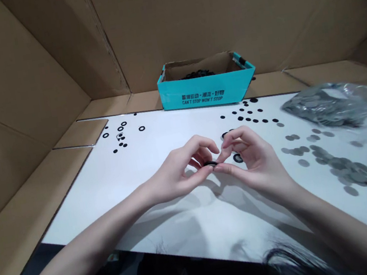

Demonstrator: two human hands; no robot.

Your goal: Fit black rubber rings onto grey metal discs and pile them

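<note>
While the left hand and right hand meet, pinching one black rubber ring above the white worktop, a single teal box stands ahead against cardboard walls, one plastic bag and loose grey discs to its right.

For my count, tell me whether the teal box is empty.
Not empty: the teal box holds a heap of small black pieces, visible over its front wall.

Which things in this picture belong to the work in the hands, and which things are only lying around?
In use: black ring, pinched between left hand and right hand; second black ring beside them.

Lying around: grey metal discs, plastic bag, teal box, cardboard walls.
</note>
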